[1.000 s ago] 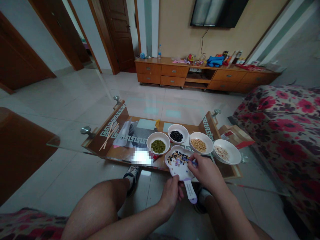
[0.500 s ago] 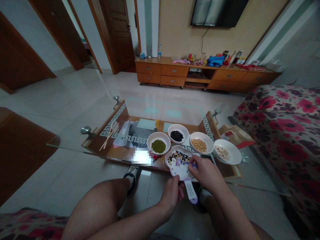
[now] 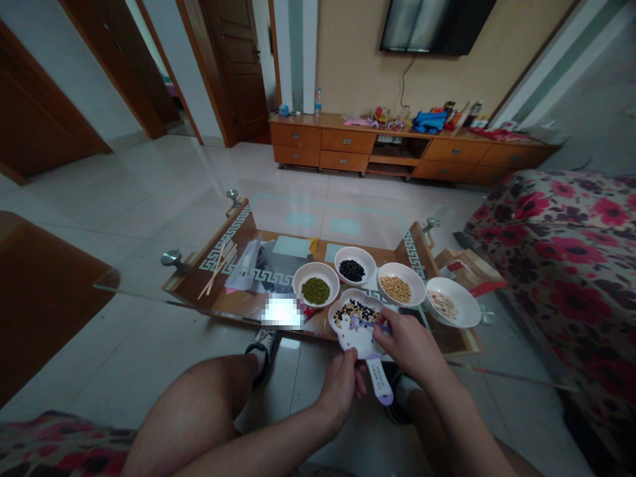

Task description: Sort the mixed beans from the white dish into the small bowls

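A white, scallop-edged hand fan point(image 3: 364, 343) with a purple rim and printed handle lies at the near edge of the glass table. Black and pale beans point(image 3: 355, 311) are spread over its far half. My left hand point(image 3: 342, 384) pinches the fan's near edge beside the handle. Over the fan's right side, my right hand point(image 3: 407, 338) is closed on a thin purple stick-like tool point(image 3: 380, 325), its tip among the beans. Around the fan stand white bowls: green beans point(image 3: 315, 291), black beans point(image 3: 351, 270), yellowish soybeans point(image 3: 395, 289), and pale flat pieces point(image 3: 442, 304) at the right.
Chopsticks point(image 3: 216, 271) and papers point(image 3: 248, 268) are at the table's left. A brown paper bag point(image 3: 467, 270) is beyond the right bowl. A floral-covered sofa point(image 3: 571, 225) stands at right, a wooden cabinet point(image 3: 345, 149) along the far wall.
Almost nothing differs. Both hands keep their hold on the fan and the purple tool; the view has shifted very slightly.
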The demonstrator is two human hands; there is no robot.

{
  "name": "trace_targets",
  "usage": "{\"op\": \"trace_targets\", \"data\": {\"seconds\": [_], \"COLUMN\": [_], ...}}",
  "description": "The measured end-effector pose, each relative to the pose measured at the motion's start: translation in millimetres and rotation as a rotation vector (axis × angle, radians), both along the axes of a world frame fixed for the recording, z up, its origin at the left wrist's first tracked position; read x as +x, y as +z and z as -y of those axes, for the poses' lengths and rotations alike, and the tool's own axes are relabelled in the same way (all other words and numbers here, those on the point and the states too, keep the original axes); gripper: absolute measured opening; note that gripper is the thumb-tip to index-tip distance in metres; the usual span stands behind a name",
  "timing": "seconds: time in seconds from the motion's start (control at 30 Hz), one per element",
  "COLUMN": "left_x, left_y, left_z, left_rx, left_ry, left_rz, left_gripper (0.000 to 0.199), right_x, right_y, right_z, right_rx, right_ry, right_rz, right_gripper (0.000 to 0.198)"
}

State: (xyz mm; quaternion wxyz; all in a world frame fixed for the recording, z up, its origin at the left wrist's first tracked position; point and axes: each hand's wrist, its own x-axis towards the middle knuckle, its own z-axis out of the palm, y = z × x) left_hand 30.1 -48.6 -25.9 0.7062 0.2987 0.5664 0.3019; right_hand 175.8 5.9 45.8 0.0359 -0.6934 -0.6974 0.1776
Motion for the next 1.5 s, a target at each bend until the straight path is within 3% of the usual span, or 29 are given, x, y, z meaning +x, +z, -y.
{"op": "trace_targets", "data": {"seconds": [0.37, 0.67, 0.97, 1.27, 1.5], "left_x": [-0.6, -0.7, 3.9, 2.3, 1.8], "left_y": [3.2, 4.7, -13.0, -6.6, -4.3], "left_z": [0.3, 0.0, -0.4, -0.9, -0.2], "left_rx": [0.01, 0.02, 0.018, 0.031, 0.038], "left_ry": [-0.005, 0.002, 0.003, -0.026, -0.016], "left_rz": [-0.009, 0.021, 0.037, 0.015, 0.024], "left_gripper": [0.056, 0.053, 0.054, 0.056, 0.057], "right_x": [-0.5, -3.8, -16.0, -25.0, -17.8], "right_y": [1.0, -5.2, -6.3, -1.7, 0.3], "right_z": [-0.6, -8.6, -31.8, -39.8, -24.8], "right_rx": [0.03, 0.239, 0.43, 0.438, 0.34], "right_ry": [0.015, -0.067, -0.226, -0.235, -0.204], "right_rz": [-0.019, -0.058, -0.096, -0.135, -0.137], "right_gripper": [0.016, 0.02, 0.023, 0.029, 0.026]}}
